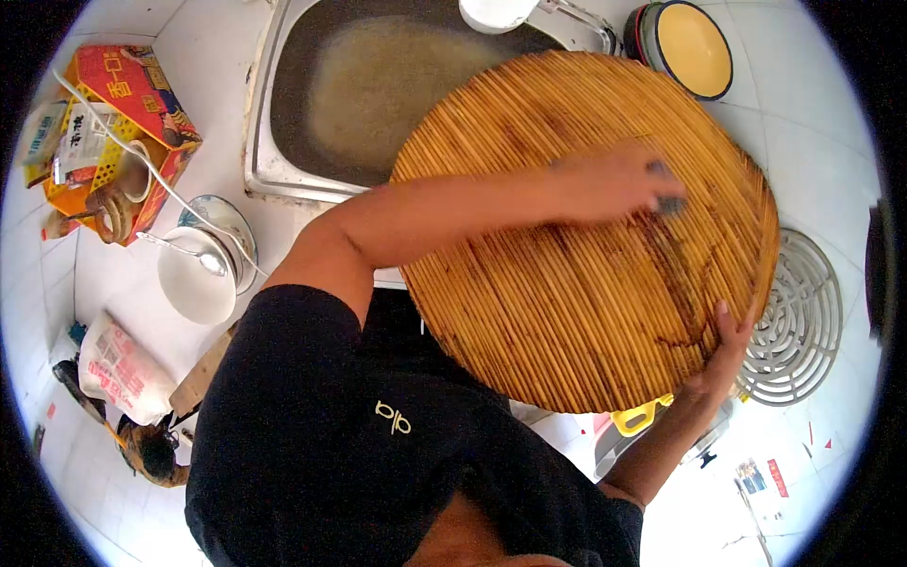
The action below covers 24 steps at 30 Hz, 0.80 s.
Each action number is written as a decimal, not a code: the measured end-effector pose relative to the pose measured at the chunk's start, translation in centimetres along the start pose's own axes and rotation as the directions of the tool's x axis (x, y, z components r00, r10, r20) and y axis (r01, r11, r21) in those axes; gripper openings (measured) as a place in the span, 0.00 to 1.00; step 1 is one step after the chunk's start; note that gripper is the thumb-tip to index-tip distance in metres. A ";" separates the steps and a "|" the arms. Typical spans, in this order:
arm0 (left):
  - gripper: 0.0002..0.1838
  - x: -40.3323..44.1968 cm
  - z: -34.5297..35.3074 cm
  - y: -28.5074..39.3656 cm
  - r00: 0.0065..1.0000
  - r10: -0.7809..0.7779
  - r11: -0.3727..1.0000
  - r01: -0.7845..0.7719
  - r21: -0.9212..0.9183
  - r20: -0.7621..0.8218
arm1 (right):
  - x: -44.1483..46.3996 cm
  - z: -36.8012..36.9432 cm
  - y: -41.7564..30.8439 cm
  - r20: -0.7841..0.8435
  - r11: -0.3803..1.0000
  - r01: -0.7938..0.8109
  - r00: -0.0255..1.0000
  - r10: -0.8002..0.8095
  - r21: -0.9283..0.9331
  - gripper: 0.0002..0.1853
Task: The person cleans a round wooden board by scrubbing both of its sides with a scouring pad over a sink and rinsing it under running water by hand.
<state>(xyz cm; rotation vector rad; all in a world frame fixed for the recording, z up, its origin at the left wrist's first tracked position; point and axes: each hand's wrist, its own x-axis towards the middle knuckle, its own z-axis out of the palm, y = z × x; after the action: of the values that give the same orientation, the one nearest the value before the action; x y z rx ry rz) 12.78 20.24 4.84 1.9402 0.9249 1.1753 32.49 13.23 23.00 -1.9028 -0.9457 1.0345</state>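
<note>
A large round wooden pot lid (529, 312), ridged with narrow strips, is held tilted over the front of the sink. Stretched across its upper face, my left hand (619, 181) is blurred by motion and closed on a small dark scouring pad (669, 203). The pad presses on the wood, and its exact make is hard to see. At the lid's lower right edge, my right hand (723, 354) grips the rim with the thumb on top; its other fingers are largely hidden. Dark wet streaks mark the wood between the hands.
Behind the lid, a metal sink (260, 142) holds murky water. On the left are a bowl (194, 283), a spoon (210, 263), an orange-red box (132, 85) of jars and a plastic bag (123, 369). A grey rack (798, 317) and yellow-lined bowl (696, 52) sit right.
</note>
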 end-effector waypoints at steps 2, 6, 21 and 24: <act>0.23 0.3 -1.4 -5.1 0.981 -0.189 0.971 0.192 0.142 -0.040 | 0.1 0.1 0.7 -0.032 0.999 0.044 0.999 -0.044 -0.011 0.35; 0.18 -2.4 -2.5 -20.2 0.928 -0.313 0.836 0.369 0.407 -0.201 | 0.7 -0.4 0.9 0.021 0.997 0.072 0.997 -0.071 -0.026 0.35; 0.27 -18.8 -15.0 -15.7 0.368 -0.862 0.464 0.850 -0.250 -0.350 | 0.0 -3.3 3.8 -0.065 0.972 0.230 0.970 -0.233 -0.038 0.31; 0.32 -15.6 -10.4 -6.1 0.629 -0.757 0.654 0.723 -0.225 -0.178 | -0.9 -2.0 3.3 -0.127 0.991 0.131 0.983 -0.129 0.006 0.31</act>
<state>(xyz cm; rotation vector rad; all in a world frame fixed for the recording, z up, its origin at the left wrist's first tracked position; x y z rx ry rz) -3.36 12.23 -3.18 1.0768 1.5519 0.9370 34.75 10.48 21.23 -1.8456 -0.9725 0.8323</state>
